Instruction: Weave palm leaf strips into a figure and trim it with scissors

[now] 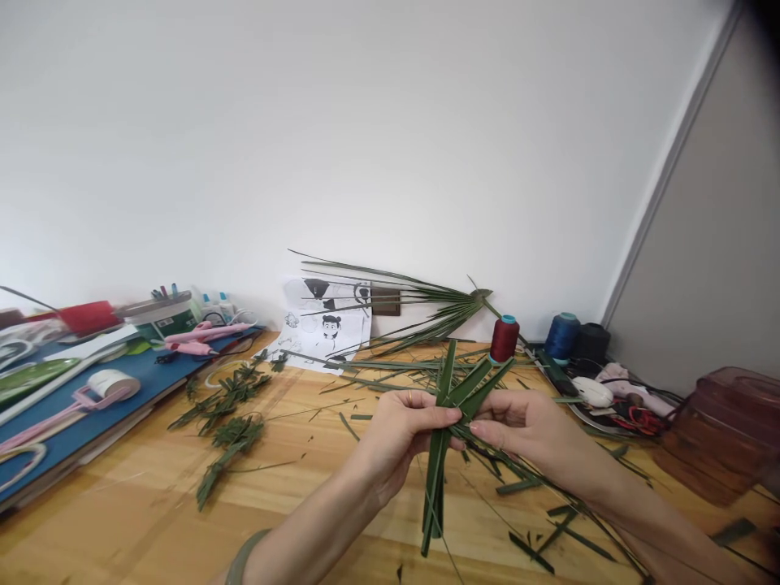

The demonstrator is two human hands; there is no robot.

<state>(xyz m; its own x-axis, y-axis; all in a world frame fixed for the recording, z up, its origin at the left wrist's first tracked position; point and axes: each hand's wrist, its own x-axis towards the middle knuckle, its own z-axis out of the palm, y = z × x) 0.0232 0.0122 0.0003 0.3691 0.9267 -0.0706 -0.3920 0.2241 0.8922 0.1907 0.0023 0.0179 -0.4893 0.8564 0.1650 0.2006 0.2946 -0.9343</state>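
Between my two hands, above the wooden table, is a bundle of green palm leaf strips (436, 479) crossed over one another. My left hand (407, 426) is closed on it, its thumb pressing where the strips cross. From the right, my right hand (512, 422) pinches the strips near the same crossing. Some strips fan upward, others hang straight down, and long thin ones trail to the lower right under my right forearm. Fingers hide part of the crossing.
Cut leaf scraps (530, 552) litter the wooden table (152, 520). Woven leaf pieces (235, 435) lie left. A palm frond (463, 305), printed paper (329, 325) and thread spools (504, 340) stand behind. A pink glue gun (201, 337) rests on the blue board (152, 382); a plastic container (719, 439) stands right.
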